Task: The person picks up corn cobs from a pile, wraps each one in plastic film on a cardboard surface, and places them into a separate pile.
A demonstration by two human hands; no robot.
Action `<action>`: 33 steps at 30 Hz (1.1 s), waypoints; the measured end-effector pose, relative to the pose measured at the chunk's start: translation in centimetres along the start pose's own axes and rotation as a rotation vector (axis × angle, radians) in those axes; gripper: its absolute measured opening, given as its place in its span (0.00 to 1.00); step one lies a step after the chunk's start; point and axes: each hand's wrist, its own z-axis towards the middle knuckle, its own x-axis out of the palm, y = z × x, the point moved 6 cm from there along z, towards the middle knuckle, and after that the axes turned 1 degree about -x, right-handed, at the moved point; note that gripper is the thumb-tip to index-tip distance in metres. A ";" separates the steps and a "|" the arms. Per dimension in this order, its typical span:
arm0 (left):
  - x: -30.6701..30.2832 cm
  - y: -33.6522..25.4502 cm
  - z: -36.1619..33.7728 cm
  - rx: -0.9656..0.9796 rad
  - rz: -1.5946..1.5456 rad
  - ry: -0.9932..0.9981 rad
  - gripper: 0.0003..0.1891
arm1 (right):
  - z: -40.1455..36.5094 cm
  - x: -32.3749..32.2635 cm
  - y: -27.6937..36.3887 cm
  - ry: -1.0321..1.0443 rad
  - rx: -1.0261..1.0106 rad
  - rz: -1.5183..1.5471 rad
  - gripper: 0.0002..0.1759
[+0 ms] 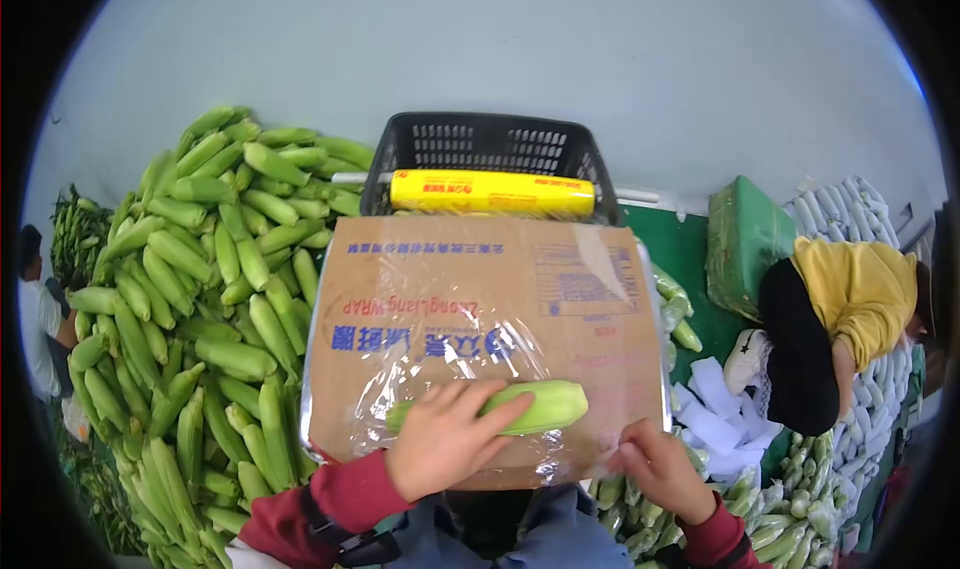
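Observation:
An ear of corn in pale green husk lies crosswise on a printed cardboard surface. My left hand is closed over its left part, fingers curved across the husk. Clear plastic wrap stretches from the roll over the cardboard and lies beneath the corn. At the lower right of the cardboard, my right hand is pinched closed on the edge of the wrap. The yellow wrap roll sits on a rod across the black basket.
A large heap of unwrapped corn rises at left. Wrapped corn lies at lower right beside white sheets. A person in a yellow top bends near a green wrapped block. Another person is at far left.

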 end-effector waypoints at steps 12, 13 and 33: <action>3.1 0.4 1.2 0.049 -0.011 -0.069 0.28 | 2.3 1.9 -0.4 -0.349 -0.564 -0.203 0.22; 3.2 0.8 1.7 0.017 -0.048 -0.052 0.26 | 2.9 3.0 0.0 -0.235 -0.582 -0.328 0.23; 1.1 7.6 4.0 -0.165 0.408 0.156 0.06 | 14.5 6.8 2.1 -0.045 -0.542 -0.590 0.18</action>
